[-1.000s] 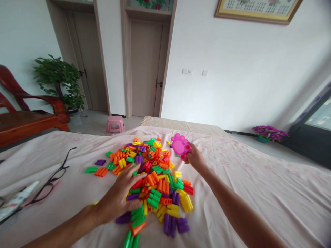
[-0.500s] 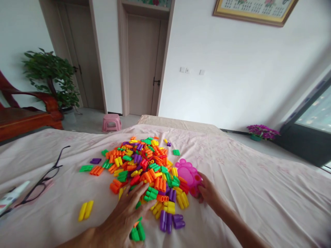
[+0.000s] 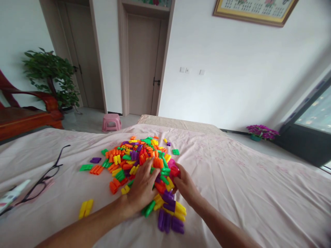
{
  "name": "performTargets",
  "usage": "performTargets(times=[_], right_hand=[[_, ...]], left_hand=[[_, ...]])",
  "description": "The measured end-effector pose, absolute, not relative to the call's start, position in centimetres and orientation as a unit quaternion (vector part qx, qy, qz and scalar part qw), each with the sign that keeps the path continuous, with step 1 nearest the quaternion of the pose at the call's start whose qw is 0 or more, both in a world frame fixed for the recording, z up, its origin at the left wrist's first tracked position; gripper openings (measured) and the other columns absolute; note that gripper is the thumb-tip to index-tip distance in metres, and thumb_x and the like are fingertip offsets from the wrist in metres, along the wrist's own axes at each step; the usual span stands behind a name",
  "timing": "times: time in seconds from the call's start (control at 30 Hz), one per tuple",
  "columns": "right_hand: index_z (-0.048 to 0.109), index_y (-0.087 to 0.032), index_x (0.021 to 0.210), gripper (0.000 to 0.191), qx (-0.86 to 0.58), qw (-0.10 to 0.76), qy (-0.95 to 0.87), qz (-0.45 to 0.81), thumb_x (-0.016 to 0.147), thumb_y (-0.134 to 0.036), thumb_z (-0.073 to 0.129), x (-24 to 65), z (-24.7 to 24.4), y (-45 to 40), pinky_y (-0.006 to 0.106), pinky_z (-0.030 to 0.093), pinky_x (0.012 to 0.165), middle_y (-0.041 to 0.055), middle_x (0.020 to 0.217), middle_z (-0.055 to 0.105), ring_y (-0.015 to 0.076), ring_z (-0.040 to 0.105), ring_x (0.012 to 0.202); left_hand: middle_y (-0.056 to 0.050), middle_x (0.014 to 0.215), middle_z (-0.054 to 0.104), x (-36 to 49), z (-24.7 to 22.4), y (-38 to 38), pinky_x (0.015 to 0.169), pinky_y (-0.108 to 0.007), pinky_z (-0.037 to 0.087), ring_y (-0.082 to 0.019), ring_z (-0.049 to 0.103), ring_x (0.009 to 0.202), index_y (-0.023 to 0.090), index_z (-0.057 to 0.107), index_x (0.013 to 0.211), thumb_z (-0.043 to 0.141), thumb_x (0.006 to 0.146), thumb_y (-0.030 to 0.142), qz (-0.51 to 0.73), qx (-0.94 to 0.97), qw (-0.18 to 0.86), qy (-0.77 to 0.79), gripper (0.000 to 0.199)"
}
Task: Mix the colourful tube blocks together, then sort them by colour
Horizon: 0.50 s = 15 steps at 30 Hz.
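"what do we hold?"
"our right hand [image 3: 187, 183] grips the pink piece [image 3: 171, 163], partly hidden by colourful blocks [image 3: 117, 159] on the cloth [image 3: 258, 193]; our left hand [image 3: 144, 182] rests open against them."

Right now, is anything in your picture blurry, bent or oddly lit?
Head view: blocks around the left hand look slightly smeared; head view: the left-hand door slants, probably lens distortion; head view: light looks soft, with only faint shadows in the cloth's folds and brighter window glass at right.
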State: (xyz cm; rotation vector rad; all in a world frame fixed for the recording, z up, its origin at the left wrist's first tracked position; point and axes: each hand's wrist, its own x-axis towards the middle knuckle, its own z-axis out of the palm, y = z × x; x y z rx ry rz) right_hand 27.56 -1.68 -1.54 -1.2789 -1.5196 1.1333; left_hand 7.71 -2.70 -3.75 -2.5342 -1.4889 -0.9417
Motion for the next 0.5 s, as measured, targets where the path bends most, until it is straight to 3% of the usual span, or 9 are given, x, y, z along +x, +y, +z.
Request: performTargets(times=[0.1,0.27,0.4,0.5], right_hand=[[0.038,-0.020,0.143,0.067,-0.529,0.398,-0.666,0.343,0.077,-0.018,0.046,26.6,-0.1,0.5,0.028,0.056,0.054,0.0026,0.083,0.070,0.0171,0.066,0.059],[0.041,-0.021,0.146,0.065,-0.532,0.378,-0.747,0.126,0.082,-0.016,0.045,27.3,1.6,3.5,0.036,0.056,0.079,0.0119,0.110,0.071,0.0233,0.069,0.086],[0.035,-0.020,0.148,0.066,-0.582,0.471,-0.628,0.213,0.083,-0.023,0.043,29.9,0.0,5.2,0.030,0.057,0.062,0.0057,0.091,0.071,0.0177,0.067,0.066],[0.032,-0.017,0.147,0.070,-0.570,0.551,-0.535,0.292,0.079,-0.029,0.046,32.2,-2.7,5.8,0.027,0.056,0.056,0.0050,0.091,0.069,0.0163,0.067,0.064]], left_hand=[[-0.017,0.157,0.030,5.9,-2.4,0.9,0.113,-0.054,0.035,-0.036,0.033,0.143,0.018,0.060,0.125,0.057,0.082,0.017,-0.316,-0.804,0.055,-0.502,0.043],[-0.014,0.147,0.045,2.4,0.3,3.9,0.108,-0.056,0.039,-0.036,0.043,0.135,0.019,0.068,0.110,0.053,0.084,0.014,-0.319,-0.744,0.088,-0.580,0.030],[-0.011,0.138,0.056,4.2,0.8,-0.2,0.113,-0.055,0.033,-0.031,0.043,0.136,0.023,0.070,0.105,0.046,0.089,0.014,-0.335,-0.774,0.095,-0.529,0.030],[-0.004,0.142,0.056,8.1,-0.5,-5.3,0.119,-0.053,0.027,-0.027,0.039,0.140,0.029,0.067,0.115,0.051,0.091,0.027,-0.297,-0.867,0.012,-0.400,0.029]])
